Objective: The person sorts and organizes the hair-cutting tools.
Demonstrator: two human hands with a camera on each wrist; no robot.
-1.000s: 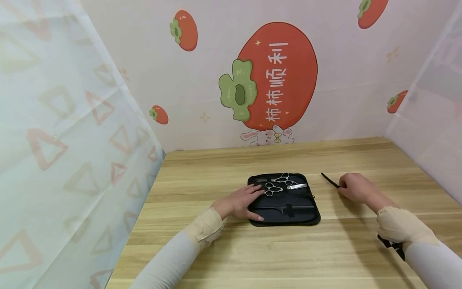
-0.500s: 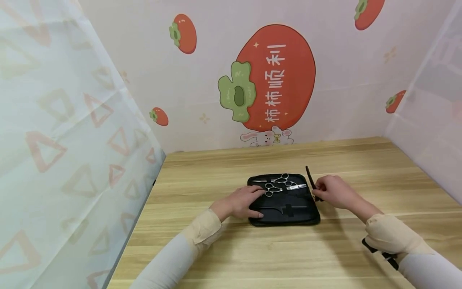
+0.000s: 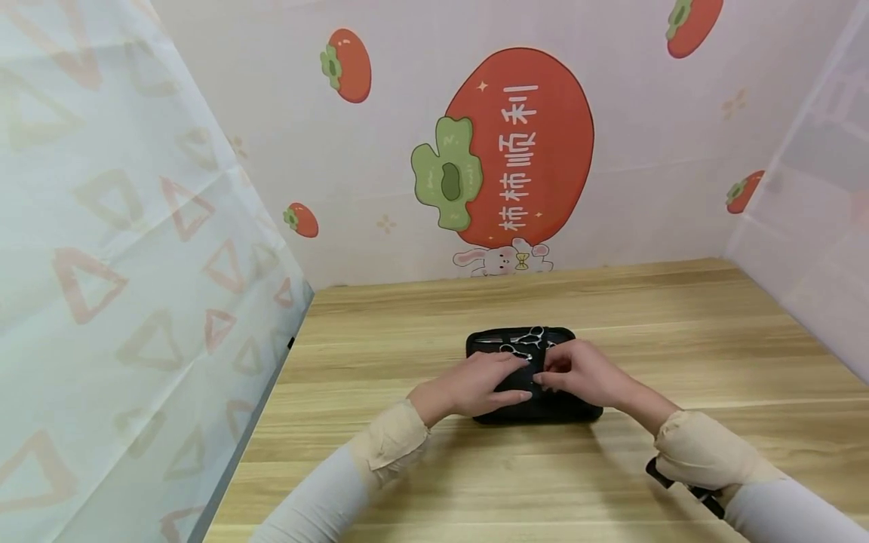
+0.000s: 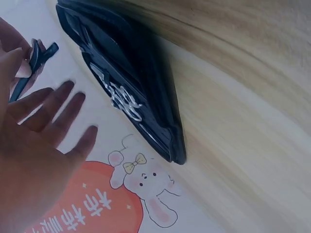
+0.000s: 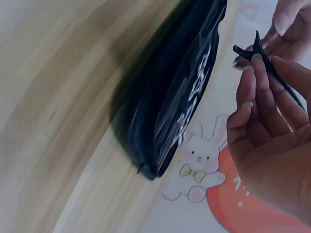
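A black zip case [image 3: 584,411] lies spread flat on the table, holding silver scissors [image 3: 532,337] and a second silver pair [image 3: 512,351] partly under the left fingers. My right hand [image 3: 587,373] pinches a slim black hair clip [image 5: 276,74] above the case; its forked end shows in the right wrist view. Fingers loosely extended, my left hand [image 3: 471,385] hovers over the case's left half, close to the clip's forked end. The hands hide the middle of the case and the comb there.
The wooden table [image 3: 407,483] meets a wall cloth printed with persimmons [image 3: 536,143] at its back edge. Pale cloths hang along the left [image 3: 136,302] and right [image 3: 815,226] sides.
My right hand has carried the hair clip leftward from the bare table to above the case. My left hand has shifted right, from the case's left edge toward the right hand.
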